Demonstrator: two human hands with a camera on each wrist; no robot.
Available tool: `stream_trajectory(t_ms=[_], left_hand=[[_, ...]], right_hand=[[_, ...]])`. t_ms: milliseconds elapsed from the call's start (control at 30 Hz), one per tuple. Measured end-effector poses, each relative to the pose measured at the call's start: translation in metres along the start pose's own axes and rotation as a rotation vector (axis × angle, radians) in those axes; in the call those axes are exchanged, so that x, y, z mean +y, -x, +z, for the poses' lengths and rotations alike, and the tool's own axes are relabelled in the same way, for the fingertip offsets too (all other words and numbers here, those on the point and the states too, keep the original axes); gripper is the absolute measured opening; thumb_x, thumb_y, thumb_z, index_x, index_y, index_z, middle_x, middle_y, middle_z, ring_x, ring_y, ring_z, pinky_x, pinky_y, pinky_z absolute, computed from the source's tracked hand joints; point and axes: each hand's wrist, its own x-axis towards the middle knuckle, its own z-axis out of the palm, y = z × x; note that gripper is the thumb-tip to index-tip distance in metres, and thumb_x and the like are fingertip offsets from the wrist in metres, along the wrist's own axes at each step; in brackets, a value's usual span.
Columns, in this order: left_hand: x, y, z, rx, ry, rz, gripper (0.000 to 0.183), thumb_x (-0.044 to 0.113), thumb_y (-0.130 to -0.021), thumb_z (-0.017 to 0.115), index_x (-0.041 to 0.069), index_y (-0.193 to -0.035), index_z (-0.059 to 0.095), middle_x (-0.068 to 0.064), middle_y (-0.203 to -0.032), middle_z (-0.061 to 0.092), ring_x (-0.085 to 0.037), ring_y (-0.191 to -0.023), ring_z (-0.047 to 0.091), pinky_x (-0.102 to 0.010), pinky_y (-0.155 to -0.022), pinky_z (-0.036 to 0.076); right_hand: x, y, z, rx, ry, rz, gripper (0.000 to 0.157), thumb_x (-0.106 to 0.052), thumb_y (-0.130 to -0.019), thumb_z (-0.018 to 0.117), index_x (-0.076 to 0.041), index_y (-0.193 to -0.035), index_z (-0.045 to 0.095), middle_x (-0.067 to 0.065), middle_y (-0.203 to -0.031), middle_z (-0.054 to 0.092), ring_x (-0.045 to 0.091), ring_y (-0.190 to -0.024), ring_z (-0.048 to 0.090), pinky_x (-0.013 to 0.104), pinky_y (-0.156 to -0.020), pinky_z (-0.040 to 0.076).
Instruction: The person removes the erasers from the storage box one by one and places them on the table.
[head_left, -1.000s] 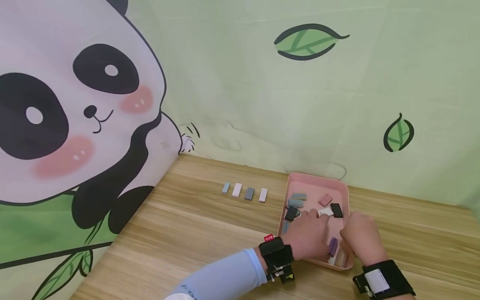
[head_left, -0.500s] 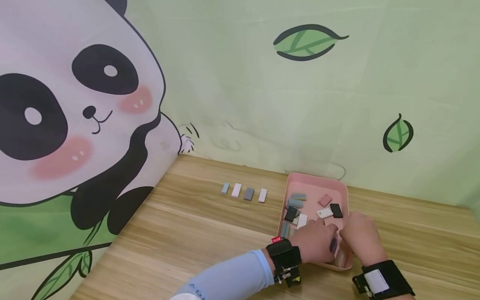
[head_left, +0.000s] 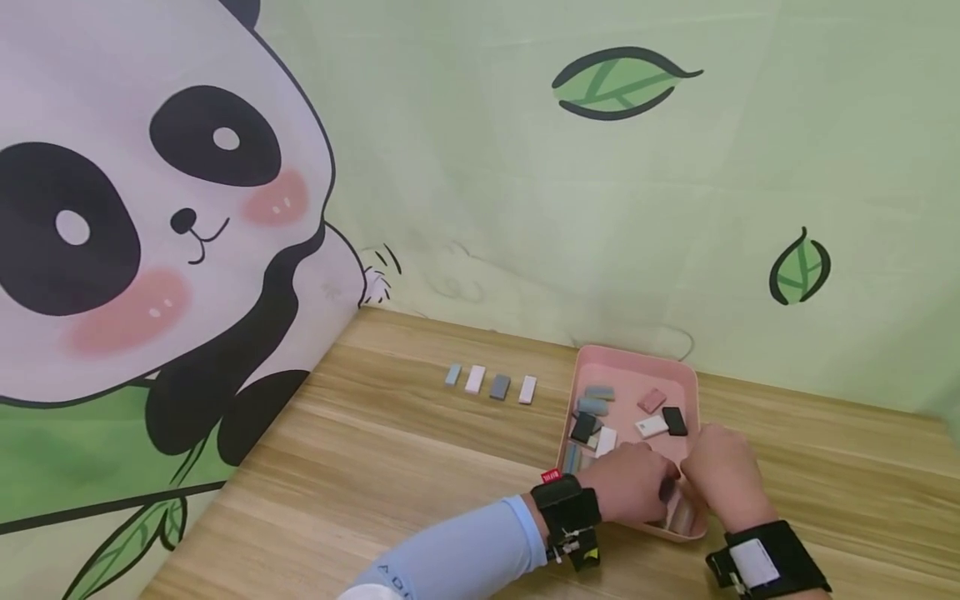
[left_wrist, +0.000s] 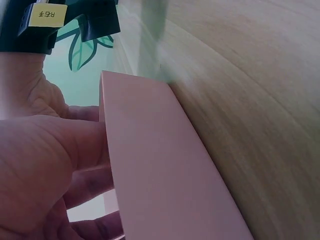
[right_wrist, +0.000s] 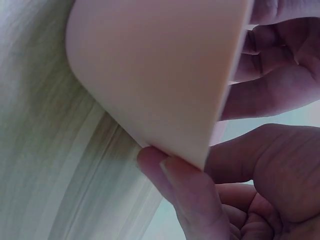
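My left hand (head_left: 626,482) is down inside a pink tray (head_left: 626,379), its fingers bent round a small dark purple block (head_left: 666,488) near the tray's front. In the left wrist view the tray's wall (left_wrist: 160,160) covers the fingertips of the left hand (left_wrist: 40,170). On the tray's right side, my right hand (head_left: 726,471) grips the rim; the right wrist view shows thumb and fingers of the right hand (right_wrist: 245,185) pinching the wall (right_wrist: 155,75) from both sides. Elsewhere in the tray lie a white block (head_left: 651,427), a black block (head_left: 674,421) and a pink block (head_left: 652,400).
Several small blue-grey, dark and white blocks, among them a dark one (head_left: 584,427), cluster along the tray's left side. Left of it on the wooden table (head_left: 420,450), a short row includes a grey block (head_left: 500,387). A panda-printed backdrop (head_left: 480,167) rises behind.
My left hand has moved slightly to the right and toward the front of the tray, uncovering a white block. Its fingers have drawn in at the purple block. The right hand has stayed put.
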Motion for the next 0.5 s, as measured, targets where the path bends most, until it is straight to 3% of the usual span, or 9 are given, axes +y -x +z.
stream_trajectory(t_ms=[333, 500], left_hand=[[0.0013, 0.0044, -0.0023, -0.014, 0.009, -0.063, 0.027, 0.02, -0.083, 0.061, 0.02, -0.059, 0.049, 0.009, -0.054, 0.038, -0.006, -0.048, 0.037, -0.018, -0.043, 0.027], [0.0023, 0.0053, -0.0014, -0.025, 0.017, -0.082, 0.029, 0.024, -0.086, 0.059, 0.02, -0.059, 0.051, 0.009, -0.054, 0.042, -0.005, -0.047, 0.041, -0.018, -0.043, 0.031]], right_hand=[[-0.001, 0.0001, -0.0013, -0.019, -0.021, 0.013, 0.017, -0.008, -0.08, 0.056, 0.007, -0.071, 0.056, 0.01, -0.062, 0.05, 0.021, -0.054, 0.049, 0.028, -0.047, 0.036], [-0.0014, 0.0004, -0.0014, -0.023, -0.025, 0.021, 0.016, -0.007, -0.079, 0.055, 0.007, -0.071, 0.056, 0.01, -0.062, 0.05, 0.021, -0.055, 0.049, 0.028, -0.047, 0.036]])
